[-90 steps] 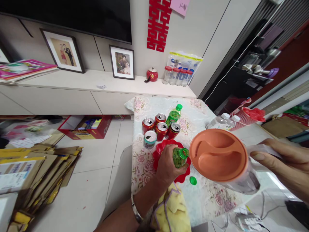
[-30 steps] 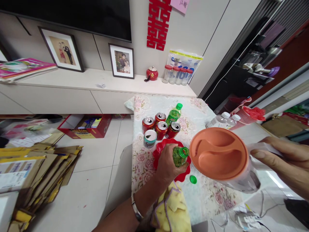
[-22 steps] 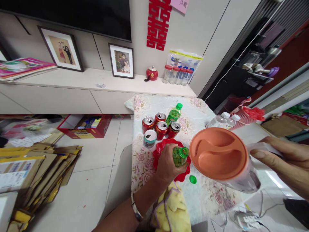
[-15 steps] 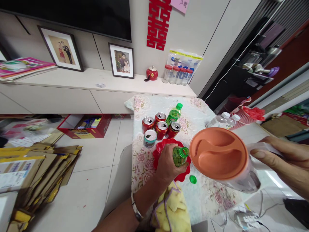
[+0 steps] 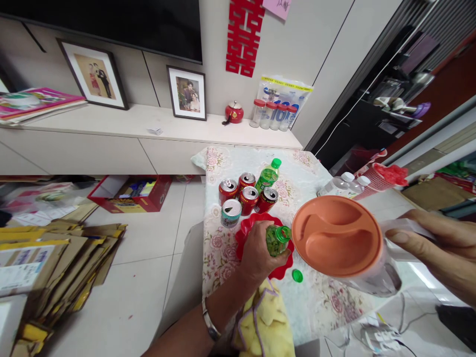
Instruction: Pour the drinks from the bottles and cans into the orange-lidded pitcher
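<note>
My left hand [image 5: 260, 253] is wrapped round an uncapped green plastic bottle [image 5: 275, 242], whose mouth leans right toward a pitcher. Beneath the bottle is a red scalloped tray [image 5: 244, 229]. My right hand [image 5: 439, 248] grips the handle of the clear pitcher [image 5: 383, 280], which has an orange lid [image 5: 338, 235]. The pitcher is tilted toward the bottle's mouth; whether liquid flows is too small to tell. A green cap [image 5: 297, 275] lies on the tablecloth, right of the tray. Behind the tray stand several red cans [image 5: 248, 199], a teal can [image 5: 231, 213] and a capped green bottle [image 5: 268, 176].
A flowered tablecloth [image 5: 219, 248] covers the table. Clear bottles with white caps [image 5: 336, 184] and a pink basket [image 5: 375, 182] stand at its right edge. A yellow cloth [image 5: 266, 322] hangs near my lap. Flattened cardboard [image 5: 74, 267] is stacked on the left floor.
</note>
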Tool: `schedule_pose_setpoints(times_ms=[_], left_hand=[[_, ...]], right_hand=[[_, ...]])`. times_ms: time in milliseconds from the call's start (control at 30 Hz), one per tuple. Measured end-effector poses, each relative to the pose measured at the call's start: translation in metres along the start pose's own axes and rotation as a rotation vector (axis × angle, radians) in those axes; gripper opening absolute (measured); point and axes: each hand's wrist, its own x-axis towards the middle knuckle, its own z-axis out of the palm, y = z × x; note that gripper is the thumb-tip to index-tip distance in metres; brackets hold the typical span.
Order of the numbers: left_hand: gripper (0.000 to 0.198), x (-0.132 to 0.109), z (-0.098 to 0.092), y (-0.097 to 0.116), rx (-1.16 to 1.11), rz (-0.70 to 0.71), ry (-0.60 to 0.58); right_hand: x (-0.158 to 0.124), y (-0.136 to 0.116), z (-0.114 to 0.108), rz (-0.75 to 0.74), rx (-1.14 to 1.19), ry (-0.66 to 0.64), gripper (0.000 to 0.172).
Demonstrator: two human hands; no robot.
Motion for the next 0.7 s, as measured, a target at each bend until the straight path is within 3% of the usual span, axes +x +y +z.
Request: schedule_pose_setpoints(times_ms=[167, 433, 600, 700], left_hand=[[0.07, 0.0, 0.0, 0.0, -0.001, -0.005, 0.0], [0.07, 0.001, 0.0, 0.0, -0.015, -0.036, -0.004], [0.07, 0.0, 0.0, 0.0, -0.012, -0.029, 0.002], [0.069, 0.0, 0.0, 0.0, -0.008, -0.029, -0.001]], right_hand=[[0.0, 0.001, 0.004, 0.089, 0.012, 0.014, 0.044], [0.025, -0.032, 0.024, 0.178, -0.024, 0.153, 0.038], [0.011, -0.017, 0.014, 0.174, -0.019, 0.129, 0.038], [0.001, -0.002, 0.004, 0.123, 0.007, 0.044, 0.042]])
